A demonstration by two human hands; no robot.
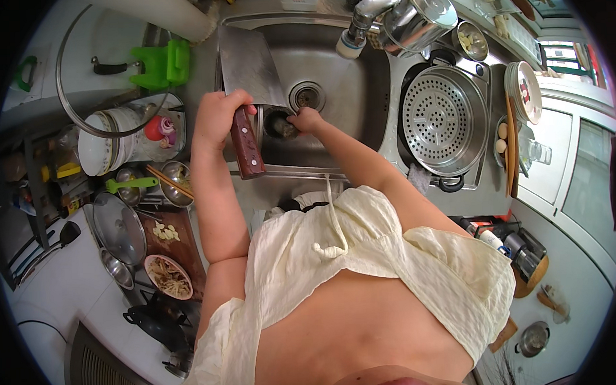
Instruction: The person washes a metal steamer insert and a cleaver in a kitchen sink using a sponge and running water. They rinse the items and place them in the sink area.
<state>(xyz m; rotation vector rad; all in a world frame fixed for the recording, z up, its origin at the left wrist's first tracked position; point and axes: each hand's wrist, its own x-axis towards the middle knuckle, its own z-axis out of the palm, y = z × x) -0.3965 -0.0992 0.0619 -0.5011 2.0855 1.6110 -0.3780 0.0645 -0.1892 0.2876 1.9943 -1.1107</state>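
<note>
My left hand [221, 116] grips a broad cleaver where its riveted brown wooden handle [248, 146] meets the blade. The rectangular steel blade [248, 64] points away from me, over the left edge of the stainless steel sink [355, 94]. Down in the basin, my right hand [308, 120] has its fingers at the right rim of a dark round vessel [272, 123]. Something greyish shows inside that vessel, too unclear to name. Whether the right fingers hold the rim or the greyish thing is hard to see. A round drain strainer [306, 97] lies just beyond this hand.
A chrome faucet [378, 7] overhangs the sink's far right. Right of the basin stands a steamer pot [445, 119] with a perforated insert. Stacked plates [95, 144] and a glass lid [118, 227] sit left. A cutting board [184, 222] bears sliced garlic [166, 231].
</note>
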